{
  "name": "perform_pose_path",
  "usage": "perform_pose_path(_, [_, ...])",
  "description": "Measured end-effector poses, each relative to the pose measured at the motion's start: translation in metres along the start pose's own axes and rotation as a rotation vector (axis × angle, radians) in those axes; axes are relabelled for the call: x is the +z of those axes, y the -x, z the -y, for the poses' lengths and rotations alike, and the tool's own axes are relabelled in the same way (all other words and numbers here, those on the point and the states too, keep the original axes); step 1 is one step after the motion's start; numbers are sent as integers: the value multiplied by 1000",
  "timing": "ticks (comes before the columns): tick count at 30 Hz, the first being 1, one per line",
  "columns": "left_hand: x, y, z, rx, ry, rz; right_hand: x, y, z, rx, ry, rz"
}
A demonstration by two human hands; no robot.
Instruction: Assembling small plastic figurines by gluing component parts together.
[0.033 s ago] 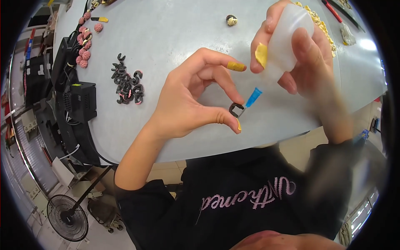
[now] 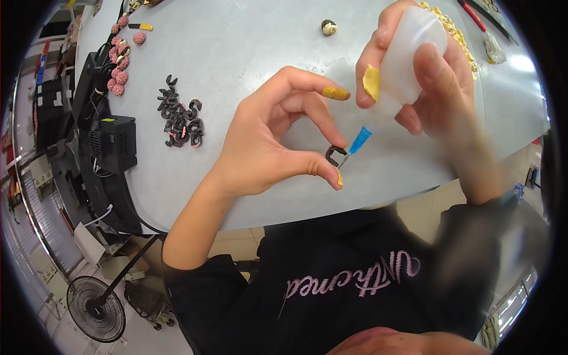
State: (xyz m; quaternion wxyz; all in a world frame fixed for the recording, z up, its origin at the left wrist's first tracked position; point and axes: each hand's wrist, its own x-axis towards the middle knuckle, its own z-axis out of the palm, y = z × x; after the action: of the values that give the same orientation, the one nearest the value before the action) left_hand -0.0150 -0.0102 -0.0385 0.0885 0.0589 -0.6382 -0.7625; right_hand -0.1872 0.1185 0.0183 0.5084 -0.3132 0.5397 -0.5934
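Between thumb and a fingertip, my left hand [image 2: 260,139] pinches a small black C-shaped piece [image 2: 335,155]. Yellow wraps cover its index fingertip and thumb tip. My right hand [image 2: 441,77] is closed around a translucent white squeeze bottle [image 2: 409,50], tilted tip-down, with a yellow wrap on one finger. The bottle's blue needle tip [image 2: 360,141] points down and left, its thin metal end at the black piece; whether it touches I cannot tell. Left of my left hand, a loose pile of similar black C-shaped pieces [image 2: 177,121] lies on the grey table, some with pink edges.
Pink bumpy balls [image 2: 120,77] line the table's left side beside a black device [image 2: 112,144] and cables. A dark-and-cream ball [image 2: 329,27] sits at the far middle. Behind my right hand lie many cream pieces [image 2: 464,44] and a red-handled tool [image 2: 473,16]. A fan [image 2: 96,309] stands at lower left.
Almost nothing differs. The bottle and its blue tip have shifted very slightly; both hands keep their holds.
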Motion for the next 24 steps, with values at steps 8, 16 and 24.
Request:
perform_pose_path(8, [-3, -1, 3, 25, -8, 38, 1, -2, 5, 81, 75, 52])
perform_pose_path(16, [-2, -1, 4, 6, 8, 24, -3, -4, -1, 7, 72, 92])
perform_pose_path(24, [-2, -1, 5, 18, 1, 29, -2, -5, -2, -23, 118, 85])
